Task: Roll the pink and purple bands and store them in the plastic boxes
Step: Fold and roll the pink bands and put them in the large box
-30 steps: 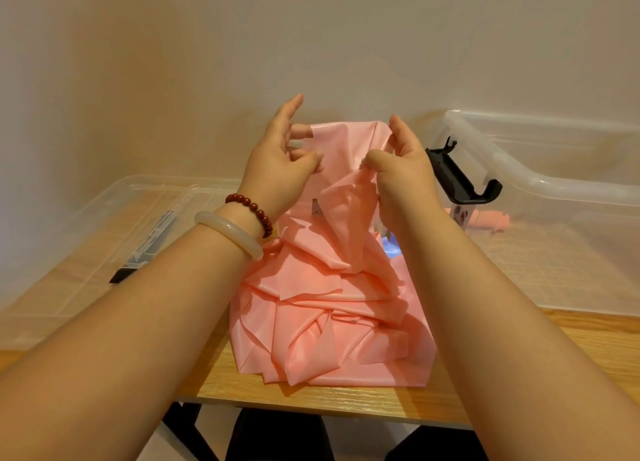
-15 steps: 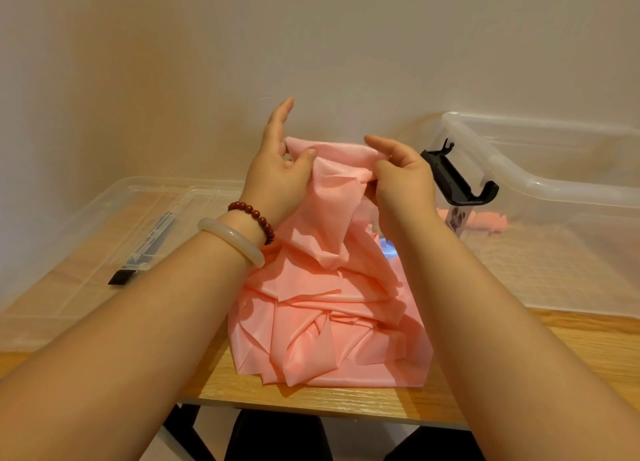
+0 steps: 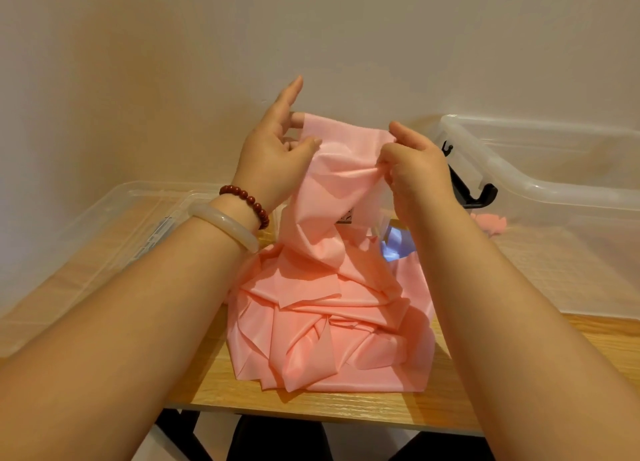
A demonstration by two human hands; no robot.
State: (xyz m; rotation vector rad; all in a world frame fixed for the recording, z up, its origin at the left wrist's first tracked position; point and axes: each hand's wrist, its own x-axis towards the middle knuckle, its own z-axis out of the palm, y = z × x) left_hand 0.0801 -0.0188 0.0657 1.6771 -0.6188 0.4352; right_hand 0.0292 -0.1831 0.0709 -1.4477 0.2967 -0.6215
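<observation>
A long pink band lies crumpled in a heap on the wooden table, with its top end lifted. My left hand pinches the left corner of that raised end between thumb and fingers, index finger pointing up. My right hand pinches the right corner, so the top edge is stretched flat between them. A patch of purple band shows behind the pink heap, mostly hidden. A clear plastic box stands at the right with a small pink roll inside.
A clear plastic lid lies flat on the left of the table. A black latch hangs on the near end of the right box. The wall is close behind. The table's front edge runs just below the pink heap.
Both hands have shifted their hold on the band's top end and drawn apart, spreading the upper edge flatter and wider. The heap on the table stayed in place.
</observation>
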